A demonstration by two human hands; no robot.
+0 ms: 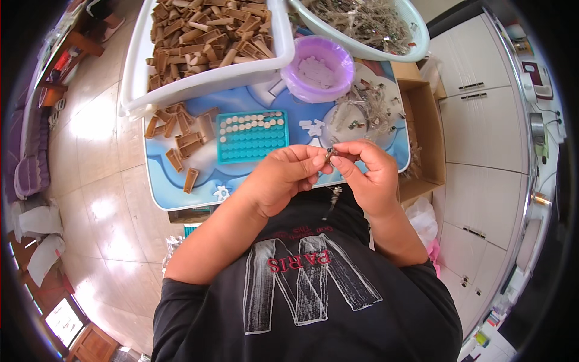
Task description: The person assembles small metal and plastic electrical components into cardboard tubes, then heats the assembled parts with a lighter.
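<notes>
My left hand [291, 172] and my right hand [369, 175] meet over the near edge of the table, fingertips pinched together on a small dark part [329, 154]. Its exact kind is too small to make out. A thin strand with a silvery end [335, 194] hangs below the fingers against the black shirt. Just beyond my left hand lies a turquoise tray [253, 148] of round pockets, its far rows filled with pale round discs. Several small white pieces [312, 127] lie between that tray and a heap of tangled wired parts [371, 108] at the right.
A white bin [199, 90] full of brown plastic shells stands at the far left, with loose brown shells [188, 142] nearby. A purple-lined bowl [319, 69] holds white pieces. A pale basin [416, 36] holds more wired parts. An open cardboard box [429, 133] stands right of the table.
</notes>
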